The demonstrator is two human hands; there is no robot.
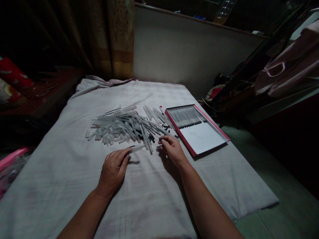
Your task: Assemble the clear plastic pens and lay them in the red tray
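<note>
My left hand (114, 168) is closed in a pinch on a clear pen barrel (138, 148), which points right, with a dark thin line along its near end. Facing it, my right hand (173, 151) pinches a small black pen part (160, 140); its exact shape is partly hidden by the fingers. Just beyond both hands spreads a loose pile of translucent pen barrels and caps (117, 126), with thin dark refills (152, 127) among them. Small black pieces (151, 137) lie at the pile's right side.
A shallow red-edged box (206, 137) on the right holds a row of assembled-looking pens (185, 116) along its far side. A pale checked cloth (139, 202) covers the surface. Curtain (121, 39) and wall (174, 49) stand behind; a dark wooden table (50, 86) is at left.
</note>
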